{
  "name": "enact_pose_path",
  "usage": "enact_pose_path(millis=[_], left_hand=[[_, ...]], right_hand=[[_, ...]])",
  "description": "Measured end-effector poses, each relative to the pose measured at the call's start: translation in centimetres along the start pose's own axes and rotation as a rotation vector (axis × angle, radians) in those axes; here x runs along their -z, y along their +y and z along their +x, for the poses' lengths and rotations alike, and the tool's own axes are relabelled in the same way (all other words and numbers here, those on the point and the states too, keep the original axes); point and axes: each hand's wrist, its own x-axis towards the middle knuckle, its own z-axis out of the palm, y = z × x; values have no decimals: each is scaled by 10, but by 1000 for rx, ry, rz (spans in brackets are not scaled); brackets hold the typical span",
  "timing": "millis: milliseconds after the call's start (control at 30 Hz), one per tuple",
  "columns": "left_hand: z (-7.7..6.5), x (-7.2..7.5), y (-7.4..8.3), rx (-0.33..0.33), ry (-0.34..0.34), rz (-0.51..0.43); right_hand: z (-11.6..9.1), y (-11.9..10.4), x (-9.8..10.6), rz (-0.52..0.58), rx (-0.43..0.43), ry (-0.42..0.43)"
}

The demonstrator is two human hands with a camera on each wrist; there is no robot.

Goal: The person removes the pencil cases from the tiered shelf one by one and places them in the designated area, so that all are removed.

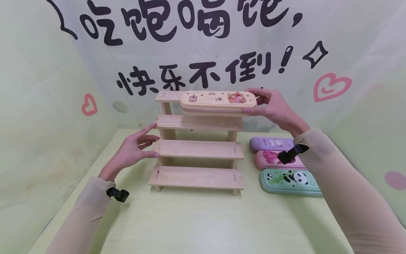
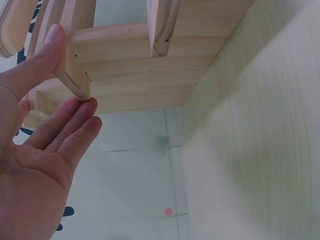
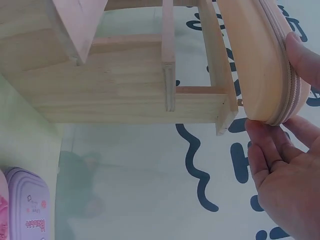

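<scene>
A peach zip pencil case [image 1: 219, 101] with small printed animals hangs level over the upper tiers of a stepped wooden rack [image 1: 200, 149], overlapping the top shelf in the head view. My right hand [image 1: 271, 106] grips its right end, thumb in front and fingers behind. In the right wrist view the case's zipped side [image 3: 272, 60] shows beyond the rack's tiers. At the rack's left side, my left hand [image 1: 133, 148] holds the end of a middle shelf. The left wrist view has the thumb and fingertips [image 2: 89, 106] on opposite edges of that shelf end [image 2: 75, 75].
Right of the rack, three pencil cases lie on the table [image 1: 190, 225]: a purple one [image 1: 266, 143], a pink one [image 1: 264, 160] and a green panda one [image 1: 285, 181]. The right forearm partly covers them. A printed backdrop [image 1: 215, 46] stands behind the rack.
</scene>
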Motion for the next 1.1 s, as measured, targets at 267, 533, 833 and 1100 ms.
enact_pose_path(millis=[267,533,833,1100], left_hand=[[-2,-1,-1,14,11,-1],[-1,-1,-2,3,8,14],[-1,-1,-1,0,4,19],[0,-1,1,4,-5,24]], right_hand=[[-19,12,-2,17,14,5],[-41,21,-1,26,28,12],[-65,25,1,-18,36,21],[-84,36,2,-49,21,19]])
